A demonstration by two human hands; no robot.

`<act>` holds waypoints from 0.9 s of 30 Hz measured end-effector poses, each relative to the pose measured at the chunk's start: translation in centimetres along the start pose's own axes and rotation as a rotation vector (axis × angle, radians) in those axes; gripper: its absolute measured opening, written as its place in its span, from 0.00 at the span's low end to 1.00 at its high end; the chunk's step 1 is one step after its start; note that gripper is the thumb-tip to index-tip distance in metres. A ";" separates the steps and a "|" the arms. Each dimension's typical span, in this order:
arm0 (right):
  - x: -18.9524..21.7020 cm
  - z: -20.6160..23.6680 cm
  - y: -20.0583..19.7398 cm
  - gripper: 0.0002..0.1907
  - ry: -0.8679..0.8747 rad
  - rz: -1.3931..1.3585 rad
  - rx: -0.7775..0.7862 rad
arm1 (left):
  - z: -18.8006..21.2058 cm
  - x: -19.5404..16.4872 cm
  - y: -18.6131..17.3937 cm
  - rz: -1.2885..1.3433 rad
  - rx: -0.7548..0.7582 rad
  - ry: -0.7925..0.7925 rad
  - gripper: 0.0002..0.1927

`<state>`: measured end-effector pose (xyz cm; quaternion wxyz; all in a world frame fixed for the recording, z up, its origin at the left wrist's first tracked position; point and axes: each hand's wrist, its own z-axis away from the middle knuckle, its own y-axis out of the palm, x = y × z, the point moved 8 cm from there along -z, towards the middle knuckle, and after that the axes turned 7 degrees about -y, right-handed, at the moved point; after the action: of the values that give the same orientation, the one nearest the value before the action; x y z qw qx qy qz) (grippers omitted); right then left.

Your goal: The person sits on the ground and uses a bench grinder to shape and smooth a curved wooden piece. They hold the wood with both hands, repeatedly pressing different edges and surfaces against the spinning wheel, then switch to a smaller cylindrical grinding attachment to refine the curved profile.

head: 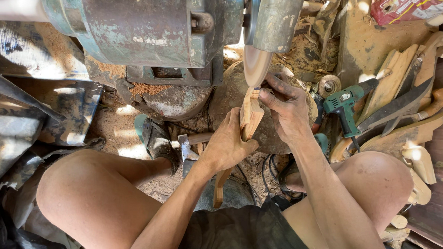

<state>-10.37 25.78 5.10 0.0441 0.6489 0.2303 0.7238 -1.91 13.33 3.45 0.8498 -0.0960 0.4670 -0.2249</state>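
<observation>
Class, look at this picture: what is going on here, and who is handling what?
A seated person holds a carved wooden piece with both hands. The left hand grips its middle and the right hand steadies its top end against a sanding disc on a green machine. Sawdust covers the ground. A green power drill and other wooden pieces lie to the right.

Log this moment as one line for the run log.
left hand: grips wood piece | right hand: steadies its top | sanding disc: touching wood

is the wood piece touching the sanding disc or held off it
Touching: the wood piece, gripped by the left hand and right hand, has its top end against the disc's lower edge.
</observation>
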 end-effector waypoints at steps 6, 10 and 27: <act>-0.3 0.0 -0.2 0.27 0.025 0.031 -0.022 | 0.1 0.1 0.0 0.013 -0.009 0.019 0.44; -0.3 0.1 -0.2 0.26 0.024 0.051 -0.008 | 0.0 0.2 0.2 0.005 -0.005 0.012 0.45; -0.3 0.8 0.1 0.26 0.025 0.044 0.015 | 0.9 0.4 0.3 0.023 -0.028 0.036 0.45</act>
<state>-9.53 25.85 4.91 0.0204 0.6449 0.2216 0.7311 -0.84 13.35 3.50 0.8424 -0.0985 0.4863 -0.2103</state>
